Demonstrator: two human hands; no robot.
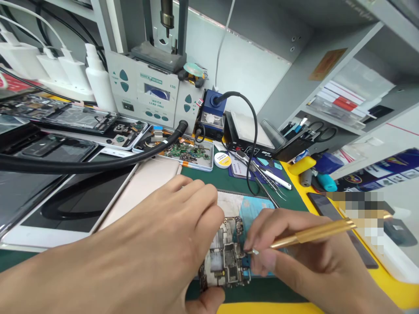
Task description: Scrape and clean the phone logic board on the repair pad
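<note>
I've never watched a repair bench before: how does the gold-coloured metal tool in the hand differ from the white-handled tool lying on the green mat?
The gold-coloured metal tool is gripped by the right hand, its tip down at the opened phone's circuit board; the white-handled tool lies loose, untouched, farther back on the green mat. One is shiny gold, the other white. The left hand steadies the phone. Both tools are slim and rod-like.

Both hands were bare, with no gloves, rings or watch. The left hand (170,231) and its forearm filled the lower left of the frame, unsleeved. The right hand (294,257), lower right, showed short, plain nails.
</note>
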